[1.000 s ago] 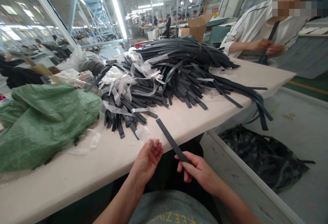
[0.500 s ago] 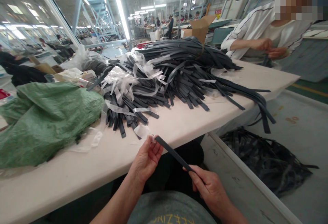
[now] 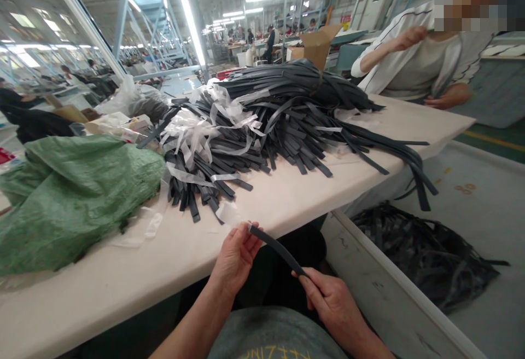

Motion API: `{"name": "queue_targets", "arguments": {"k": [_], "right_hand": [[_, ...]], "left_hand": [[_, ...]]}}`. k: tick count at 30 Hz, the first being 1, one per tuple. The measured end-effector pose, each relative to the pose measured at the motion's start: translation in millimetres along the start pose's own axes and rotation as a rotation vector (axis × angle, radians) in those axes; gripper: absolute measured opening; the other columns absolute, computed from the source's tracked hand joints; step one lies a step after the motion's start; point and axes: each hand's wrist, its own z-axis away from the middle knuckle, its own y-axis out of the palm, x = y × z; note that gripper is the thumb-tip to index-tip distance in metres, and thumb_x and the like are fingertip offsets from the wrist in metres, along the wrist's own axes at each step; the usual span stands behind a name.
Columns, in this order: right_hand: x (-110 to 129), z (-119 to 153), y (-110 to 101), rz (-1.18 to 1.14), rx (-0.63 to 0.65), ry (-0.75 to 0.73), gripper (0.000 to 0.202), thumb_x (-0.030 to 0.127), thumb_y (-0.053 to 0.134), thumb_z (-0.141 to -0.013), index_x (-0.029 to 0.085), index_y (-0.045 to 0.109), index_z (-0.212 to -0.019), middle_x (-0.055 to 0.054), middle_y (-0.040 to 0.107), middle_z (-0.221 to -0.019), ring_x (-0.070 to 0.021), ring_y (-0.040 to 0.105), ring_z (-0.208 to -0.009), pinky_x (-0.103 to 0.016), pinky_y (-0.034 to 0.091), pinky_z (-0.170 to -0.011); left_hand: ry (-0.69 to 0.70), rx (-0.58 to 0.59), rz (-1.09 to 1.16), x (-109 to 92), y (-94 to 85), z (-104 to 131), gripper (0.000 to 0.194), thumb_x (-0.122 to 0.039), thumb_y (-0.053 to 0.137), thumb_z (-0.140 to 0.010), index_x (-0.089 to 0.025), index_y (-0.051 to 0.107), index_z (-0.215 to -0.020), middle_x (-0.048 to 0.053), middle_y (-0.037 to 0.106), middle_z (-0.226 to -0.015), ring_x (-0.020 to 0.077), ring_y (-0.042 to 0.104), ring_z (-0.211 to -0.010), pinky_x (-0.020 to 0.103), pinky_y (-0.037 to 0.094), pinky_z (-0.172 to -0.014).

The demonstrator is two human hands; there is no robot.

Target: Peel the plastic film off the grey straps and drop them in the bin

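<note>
A dark strip [image 3: 279,248] runs between my two hands in front of the table's edge, bowed slightly upward. My left hand [image 3: 239,249] pinches its upper end, close to a piece of white film [image 3: 228,213] at the table edge. Lower and to the right, my right hand [image 3: 328,296] is closed around the strip's other part. Beyond my hands, a big heap of dark strips [image 3: 295,134] lies on the pale table [image 3: 197,255], with translucent white film [image 3: 192,134] tangled over its left side.
A green woven sack [image 3: 77,195] covers the table's left. At lower right, a pale bin [image 3: 369,271] holds a pile of dark strips [image 3: 426,255]. Across the table, a person in a white jacket [image 3: 410,63] handles a strip. An open cardboard box [image 3: 320,44] stands behind the heap.
The strip between my hands has gone from nearly straight to bowed. The other person's hands have moved apart, one rising and the other lowering. The view has shifted slightly.
</note>
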Motion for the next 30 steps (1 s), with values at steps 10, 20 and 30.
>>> {"name": "queue_targets", "arguments": {"k": [10,20,30], "right_hand": [[8.7,41.6,-16.4,-0.028,0.001,-0.134,0.037,0.037,0.040,-0.099,0.019,0.069,-0.086,0.000,0.063,-0.064,-0.0109,0.059,-0.055,-0.020,0.042,-0.057],[-2.2,70.6,-38.7,-0.056,-0.422,0.048,0.037,0.045,0.043,-0.098,0.020,0.068,-0.085,0.003,0.056,-0.053,-0.0116,0.055,-0.047,-0.020,0.042,-0.051],[-15.3,110.4,-47.0,-0.048,-0.610,0.214,0.044,0.050,0.041,-0.096,0.020,0.068,-0.076,0.001,0.056,-0.052,-0.0137,0.055,-0.047,-0.024,0.043,-0.050]], "left_hand": [[0.092,0.123,-0.304,13.7,14.3,2.9,0.039,-0.041,0.090,-0.057,-0.012,0.071,-0.076,0.005,0.072,-0.075,0.0143,0.067,-0.067,0.025,0.055,-0.066],[-0.179,0.413,-0.376,59.6,74.1,23.0,0.038,-0.043,0.085,-0.065,-0.012,0.074,-0.084,0.007,0.072,-0.074,0.0118,0.063,-0.061,0.022,0.051,-0.061],[-0.231,0.708,-0.688,108.9,99.4,34.0,0.033,-0.040,0.082,-0.070,-0.011,0.077,-0.086,0.010,0.074,-0.083,0.0176,0.066,-0.078,0.027,0.051,-0.075]]}}
